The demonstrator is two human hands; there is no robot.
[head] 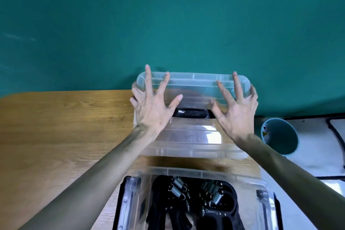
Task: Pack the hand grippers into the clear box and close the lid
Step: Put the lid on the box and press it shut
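Head view puts the clear box (196,201) closest to me, its near end cut off by the bottom edge. Inside I make out black hand grippers (194,200) with steel springs, though how many lie tangled there I cannot tell. Beyond the box, over the wooden table (65,127), both hands hold the clear lid (192,102), which is blurred and tilted, its far edge raised against the green wall (168,15). My left hand (151,108) and right hand (235,114) have fingers spread wide over the lid's ends, the outer fingers wrapping its edges. A black handle (192,113) shows between the thumbs. At right stands a teal cup (280,134).
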